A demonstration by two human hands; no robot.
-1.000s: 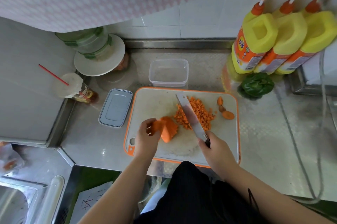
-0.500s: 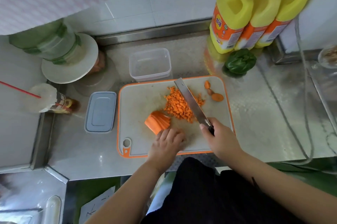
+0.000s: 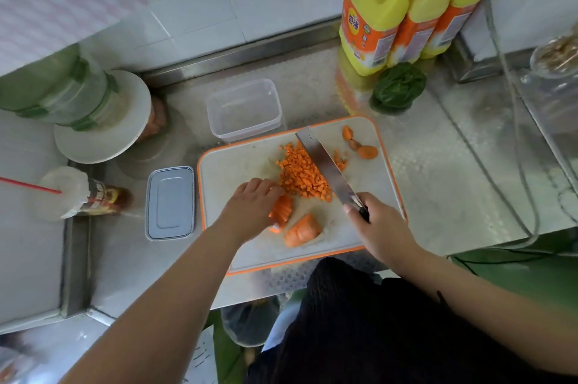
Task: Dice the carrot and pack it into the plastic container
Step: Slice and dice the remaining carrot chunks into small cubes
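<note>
Since half a second ago my left hand (image 3: 253, 205) has slid onto the carrot sticks (image 3: 281, 211), fingers bent over them, probably pinching, on the cutting board (image 3: 231, 171). Right of them lies a carrot chunk (image 3: 302, 229); beyond, the diced pile (image 3: 301, 175). My right hand (image 3: 380, 227) grips the knife (image 3: 325, 164), blade across the pile. Behind the board sits the plastic container (image 3: 245, 110).

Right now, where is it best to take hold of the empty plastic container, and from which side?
Probably grip the plastic container by its near long rim, coming from above the cutting board: it stands upright, open and empty, and that wall faces the person, unobstructed.
</note>
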